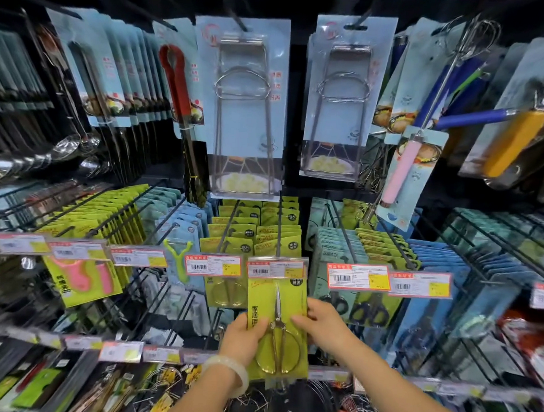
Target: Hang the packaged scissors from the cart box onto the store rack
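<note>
A packaged pair of scissors [278, 304] on a lime-green card hangs upright at the front of a black rack hook [279, 227], its top tucked behind a price tag [276, 269]. My left hand [243, 341] grips the card's left edge, thumb on the front; a pale bangle circles that wrist. At the card's right edge my right hand [322, 324] pinches it, thumb across the front near the scissor pivot. More lime-green scissor cards [265, 233] fill the same hook and the one beside it. The cart box is out of view.
Rows of black peg hooks jut toward me, each ending in a red-and-yellow price tag [358, 275]. Above hang carded wire bowl clips [245, 108], red tongs [175, 82] and whisks [416, 133]. Pink peelers [82, 277] hang at the left, blue packs [436, 261] at the right.
</note>
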{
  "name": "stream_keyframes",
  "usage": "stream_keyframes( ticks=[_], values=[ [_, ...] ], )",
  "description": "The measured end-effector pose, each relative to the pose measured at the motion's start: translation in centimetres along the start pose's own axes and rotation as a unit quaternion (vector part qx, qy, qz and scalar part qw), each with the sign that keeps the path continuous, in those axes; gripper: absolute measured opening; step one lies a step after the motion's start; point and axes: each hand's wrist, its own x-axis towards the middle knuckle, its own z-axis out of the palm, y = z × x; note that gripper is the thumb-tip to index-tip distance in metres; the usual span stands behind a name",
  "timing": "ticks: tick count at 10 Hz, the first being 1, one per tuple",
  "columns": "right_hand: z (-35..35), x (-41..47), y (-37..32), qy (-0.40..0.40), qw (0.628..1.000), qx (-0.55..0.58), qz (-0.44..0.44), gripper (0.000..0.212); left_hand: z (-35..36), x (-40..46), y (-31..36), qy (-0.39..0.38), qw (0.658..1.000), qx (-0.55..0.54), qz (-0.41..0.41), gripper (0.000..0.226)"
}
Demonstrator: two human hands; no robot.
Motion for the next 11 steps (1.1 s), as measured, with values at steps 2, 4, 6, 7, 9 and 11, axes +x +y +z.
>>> stream_keyframes(
  ticks=[2, 4, 6, 7, 9, 11],
  values=[
    [0.4, 1.1, -1.7, 0.025, 1.000, -0.010, -0.002, 0.015, -0.6, 1.4, 1.4, 0.021, 0.999, -0.040, -0.016, 0.020],
    [0.9, 1.3, -0.5, 0.046, 0.998, 0.005, 0.029, 0.007, -0.1, 2.1, 1.0, 0.020, 0.999, -0.012, -0.033, 0.031],
    [0.8, 2.6, 0.1, 0.061, 0.996, -0.040, 0.057, 0.035, 0.5, 3.1, 1.3, 0.032, 0.998, 0.016, -0.042, 0.062],
    [0.8, 3.4, 0.1, 0.071, 0.994, -0.041, 0.070, 0.034, 0.7, 4.0, 1.3, 0.040, 0.998, 0.031, -0.041, 0.054],
    [0.6, 6.2, -1.1, 0.093, 0.991, -0.021, 0.091, 0.027, 0.8, 6.5, 2.4, 0.067, 0.995, 0.070, -0.040, 0.038],
    [0.9, 7.8, -0.8, 0.096, 0.985, -0.078, 0.123, 0.034, 0.1, 6.7, 2.4, 0.043, 0.993, 0.109, 0.023, 0.006]
  ],
)
